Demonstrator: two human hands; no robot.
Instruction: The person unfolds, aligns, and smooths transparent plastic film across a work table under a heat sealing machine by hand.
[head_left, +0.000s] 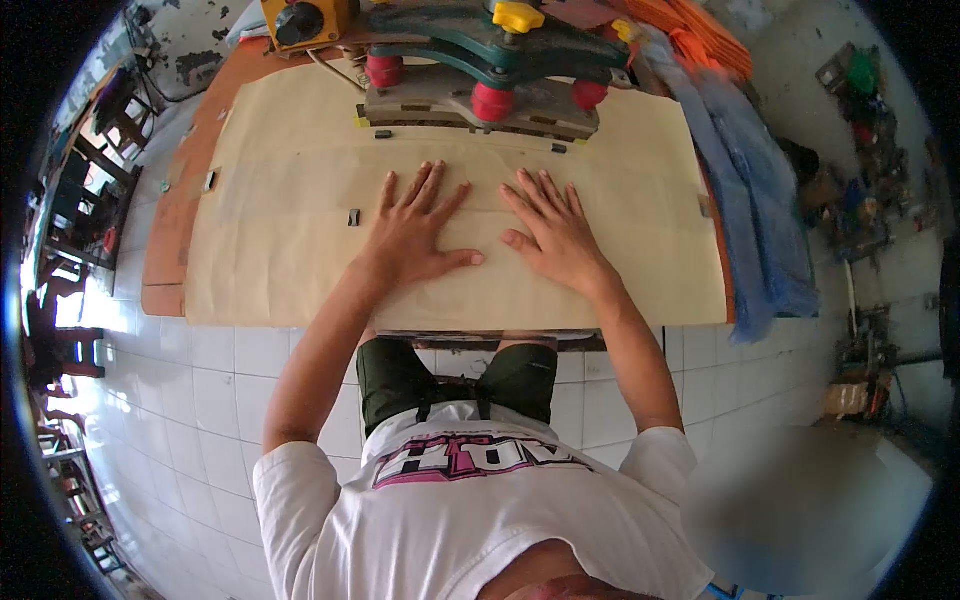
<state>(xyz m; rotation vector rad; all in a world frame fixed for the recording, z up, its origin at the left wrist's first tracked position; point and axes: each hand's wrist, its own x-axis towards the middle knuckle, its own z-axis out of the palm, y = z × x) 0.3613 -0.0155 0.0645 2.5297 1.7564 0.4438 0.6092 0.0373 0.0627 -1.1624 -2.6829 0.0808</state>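
Observation:
A large cream-coloured sheet [290, 270] covers most of the table in front of me. My left hand [412, 232] lies flat on it, fingers spread and pointing away from me. To the right, my right hand [555, 232] also rests flat on the sheet with its fingers apart. Neither hand holds anything. A small dark clip-like piece [354, 217] sits just left of my left hand. Beyond the fingertips are two more small dark pieces, one on the left [383, 134] and one on the right [559, 148], near the machine's front edge.
A press-like machine [480, 85] with red knobs and a yellow knob [518, 17] stands at the table's back. A yellow box [305, 22] is at its left. Blue mesh fabric [745, 190] drapes over the right edge, below orange material [695, 40]. The brown tabletop [168, 255] shows at left.

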